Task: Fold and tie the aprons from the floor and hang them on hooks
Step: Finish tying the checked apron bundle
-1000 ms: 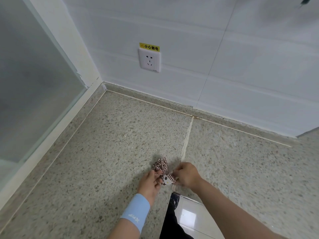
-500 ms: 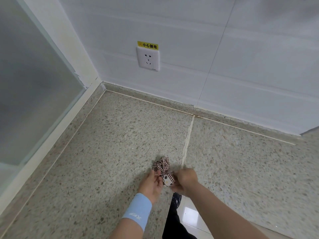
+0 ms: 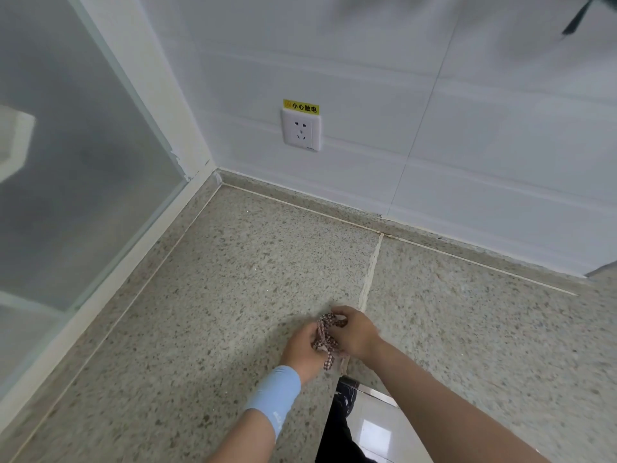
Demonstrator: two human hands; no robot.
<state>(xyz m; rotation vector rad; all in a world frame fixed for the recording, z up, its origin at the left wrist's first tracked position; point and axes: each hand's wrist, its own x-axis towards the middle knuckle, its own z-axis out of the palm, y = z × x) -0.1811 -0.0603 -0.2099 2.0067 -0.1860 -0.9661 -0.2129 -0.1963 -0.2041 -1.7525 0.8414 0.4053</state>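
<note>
Gripping a small bundled checked apron (image 3: 325,335) between them, the left hand (image 3: 302,349) — a light-blue wristband (image 3: 273,392) on its wrist — and the right hand (image 3: 355,332) both have fingers curled tight round the cloth. They are by the near edge of the speckled stone counter (image 3: 233,279), just left of its pale seam (image 3: 370,272); whether the bundle touches the stone cannot be told. Farther back, a white socket (image 3: 301,129) sits under a yellow label (image 3: 301,106) on the tiled wall (image 3: 500,145), and a frosted glass panel (image 3: 66,162) runs along the counter's left edge.
</note>
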